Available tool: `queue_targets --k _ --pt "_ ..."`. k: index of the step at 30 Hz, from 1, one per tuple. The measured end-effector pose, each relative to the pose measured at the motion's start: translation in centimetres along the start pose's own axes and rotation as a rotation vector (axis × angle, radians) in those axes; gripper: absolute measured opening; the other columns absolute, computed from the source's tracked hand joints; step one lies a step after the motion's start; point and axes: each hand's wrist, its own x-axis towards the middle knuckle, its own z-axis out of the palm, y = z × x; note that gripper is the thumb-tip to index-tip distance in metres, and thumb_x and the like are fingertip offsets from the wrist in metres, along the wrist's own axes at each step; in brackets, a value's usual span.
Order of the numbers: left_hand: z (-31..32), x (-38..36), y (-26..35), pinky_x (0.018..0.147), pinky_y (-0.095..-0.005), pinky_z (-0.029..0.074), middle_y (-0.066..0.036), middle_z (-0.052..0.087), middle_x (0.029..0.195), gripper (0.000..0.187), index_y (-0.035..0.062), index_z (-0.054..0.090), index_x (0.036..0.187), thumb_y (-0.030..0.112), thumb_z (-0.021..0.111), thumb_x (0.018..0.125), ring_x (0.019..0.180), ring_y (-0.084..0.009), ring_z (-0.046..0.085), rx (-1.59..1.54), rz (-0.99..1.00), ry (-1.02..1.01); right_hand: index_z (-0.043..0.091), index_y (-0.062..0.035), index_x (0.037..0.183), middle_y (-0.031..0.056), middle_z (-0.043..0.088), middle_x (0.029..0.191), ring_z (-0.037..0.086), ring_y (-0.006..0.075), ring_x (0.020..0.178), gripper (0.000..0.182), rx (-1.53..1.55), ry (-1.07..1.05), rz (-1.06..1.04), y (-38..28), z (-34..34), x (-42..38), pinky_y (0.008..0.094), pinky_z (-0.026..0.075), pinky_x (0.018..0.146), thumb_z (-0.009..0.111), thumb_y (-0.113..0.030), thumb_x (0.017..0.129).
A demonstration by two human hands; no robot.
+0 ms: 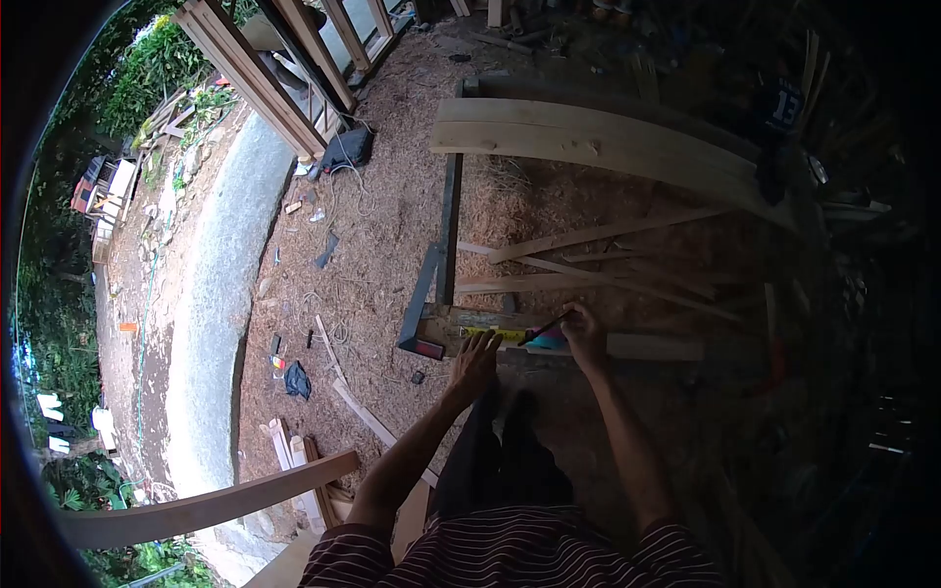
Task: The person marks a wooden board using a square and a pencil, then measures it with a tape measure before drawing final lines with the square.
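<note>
In the middle of the head view, a yellow tape measure (511, 335) lies stretched along a wooden board (655, 347). My left hand (474, 367) holds the tape against the board, its fingertips at the tape's left part. Pinched in my right hand (587, 340) is a thin dark pencil (551, 324), slanting down to the left with its point by the tape. A bright cyan and pink patch (550, 339) shows beneath the pencil; I cannot make out what it is. Left of my left hand, an angled dark metal square (419, 298) rests near the board's end.
Wide planks (588, 137) lie across the far side on a dark beam (452, 225). Loose wooden strips (608, 235) cross over the shavings on the ground. A timber (211, 512) juts in at lower left. A black bag (347, 149) sits by upright frames; a concrete edge (221, 255) runs along the left.
</note>
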Motion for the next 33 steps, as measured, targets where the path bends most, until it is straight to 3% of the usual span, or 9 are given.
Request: queue_targets --k 2,6,8,14,18,20,22,25,33 --pt "0.7 -0.2 -0.2 0.104 -0.0441 0.035 -0.019 0.050 0.128 0.045 0.0012 0.050 0.125 0.008 0.056 0.081 0.121 -0.0351 0.046 0.075 0.039 -0.061 0.058 -0.0002 0.115 0.0078 0.065 0.089 0.064 0.0153 0.081 0.028 -0.033 0.054 -0.163 4.5 0.7 0.2 0.0268 0.049 0.071 0.057 -0.019 0.094" --pt "2.3 -0.3 -0.9 0.109 -0.0431 0.031 -0.020 0.044 0.137 0.051 0.0010 0.046 0.131 0.012 0.057 0.083 0.130 -0.0351 0.038 0.184 0.049 -0.186 0.058 -0.0026 0.113 0.0138 0.066 0.092 0.065 0.0276 0.088 0.031 -0.100 0.125 -0.080 0.2 0.6 -2.1 0.0353 0.050 0.077 0.064 -0.021 0.089" --pt "2.8 -0.5 -0.9 0.110 -0.0432 0.030 -0.020 0.042 0.139 0.053 0.0011 0.044 0.133 0.015 0.057 0.084 0.131 -0.0351 0.037 0.184 0.046 -0.222 0.056 -0.0018 0.119 0.0161 0.062 0.111 0.060 0.0300 0.105 0.041 -0.225 -0.023 -0.059 -0.2 0.6 -2.7 0.0369 0.048 0.087 0.068 -0.024 0.088" --pt "3.2 -0.6 -0.1 0.113 -0.0446 0.026 -0.020 0.038 0.141 0.064 0.0011 0.037 0.139 0.024 0.061 0.084 0.132 -0.0376 0.034 0.108 0.024 -0.208 0.055 -0.0016 0.120 0.0169 0.059 0.115 0.059 0.0302 0.106 0.054 -0.357 -0.052 -0.330 0.5 1.9 -3.3 0.0393 0.048 0.090 0.079 -0.025 0.077" --pt "2.4 0.2 -0.1 0.114 -0.0448 0.025 -0.020 0.037 0.141 0.066 0.0016 0.035 0.140 0.024 0.061 0.085 0.133 -0.0370 0.032 0.091 0.014 -0.212 0.056 -0.0012 0.119 0.0167 0.060 0.112 0.060 0.0291 0.103 0.056 -0.353 0.008 -0.256 2.1 2.7 -3.1 0.0387 0.048 0.089 0.081 -0.021 0.073" --pt "2.5 0.2 -0.5 0.114 -0.0443 0.024 -0.020 0.035 0.143 0.066 0.0016 0.032 0.142 0.025 0.059 0.088 0.135 -0.0349 0.030 0.048 -0.008 -0.260 0.058 0.0003 0.106 0.0182 0.063 0.099 0.061 0.0370 0.089 0.047 -0.458 -0.007 -0.323 1.3 2.4 -2.9 0.0425 0.048 0.077 0.080 -0.022 0.070" --pt "2.7 -0.2 -1.2 0.108 -0.0461 0.033 -0.021 0.038 0.138 0.068 0.0012 0.037 0.138 0.020 0.066 0.080 0.129 -0.0391 0.036 -0.067 0.039 -0.126 0.058 0.0005 0.107 0.0181 0.063 0.101 0.062 0.0365 0.091 0.048 -0.412 -0.023 -0.271 -0.1 2.4 -3.3 0.0420 0.048 0.079 0.080 -0.022 0.070" --pt "2.7 -0.3 -1.8 0.103 -0.0466 0.037 -0.020 0.040 0.137 0.067 0.0010 0.037 0.138 0.021 0.066 0.081 0.126 -0.0383 0.039 -0.146 -0.032 -0.156 0.059 0.0004 0.109 0.0178 0.063 0.103 0.062 0.0348 0.095 0.050 -0.338 -0.002 -0.234 -0.6 2.9 -3.3 0.0412 0.049 0.081 0.081 -0.020 0.069" --pt "1.6 1.0 -2.0 0.098 -0.0420 0.040 -0.017 0.044 0.131 0.057 -0.0010 0.042 0.133 0.020 0.063 0.084 0.116 -0.0341 0.046 -0.048 0.045 -0.201 0.058 0.0001 0.114 0.0170 0.062 0.106 0.062 0.0319 0.099 0.052 -0.272 0.043 -0.149 -0.6 2.9 -3.7 0.0399 0.049 0.086 0.080 -0.019 0.071"
